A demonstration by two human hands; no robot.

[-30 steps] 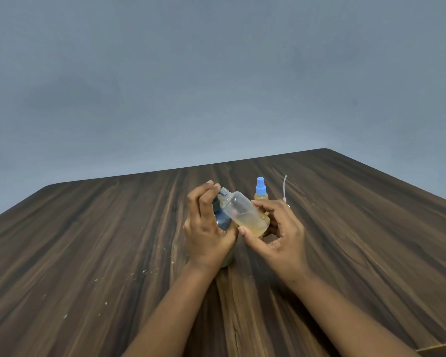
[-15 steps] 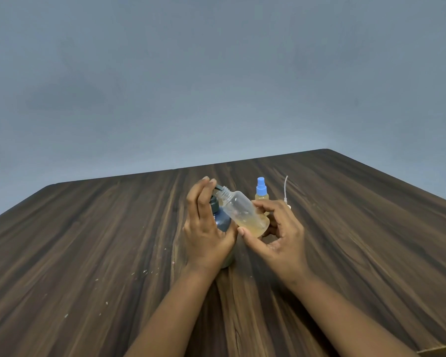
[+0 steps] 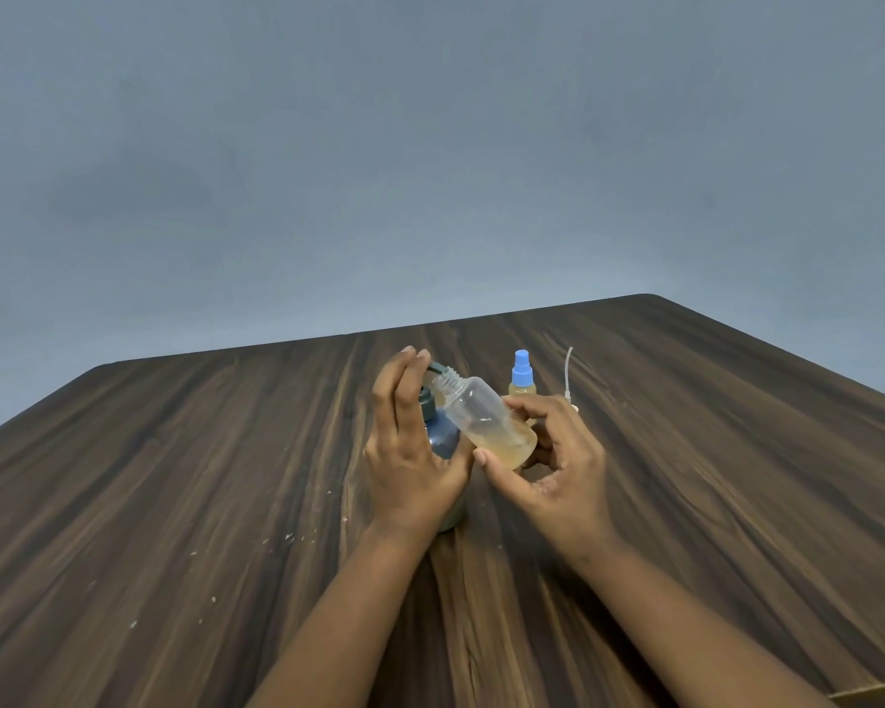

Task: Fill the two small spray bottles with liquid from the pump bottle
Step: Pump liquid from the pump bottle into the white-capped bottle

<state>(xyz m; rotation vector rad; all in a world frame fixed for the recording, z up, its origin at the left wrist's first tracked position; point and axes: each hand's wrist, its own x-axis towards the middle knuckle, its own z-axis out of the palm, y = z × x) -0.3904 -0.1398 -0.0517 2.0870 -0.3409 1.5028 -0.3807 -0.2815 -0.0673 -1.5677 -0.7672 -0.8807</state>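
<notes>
My right hand (image 3: 558, 467) holds a clear small spray bottle (image 3: 486, 416), uncapped and tilted, with its threaded neck at the dark spout of the pump bottle (image 3: 438, 431). A little amber liquid lies in its lower end. My left hand (image 3: 410, 452) wraps the grey-blue pump bottle, and its fingers rest on the pump head. The pump bottle stands on the wooden table (image 3: 175, 477), mostly hidden by that hand. A second small spray bottle (image 3: 521, 378) with a blue spray cap and amber liquid stands just behind my right hand.
A white spray tube (image 3: 568, 373), the loose sprayer part, sticks up behind my right hand. Small pale crumbs (image 3: 287, 538) are scattered on the table to the left of my left wrist. A grey wall rises beyond the table's far edge.
The fingers of my left hand have moved down a little on the pump head. The tilted clear bottle has stayed at the spout, almost in place.
</notes>
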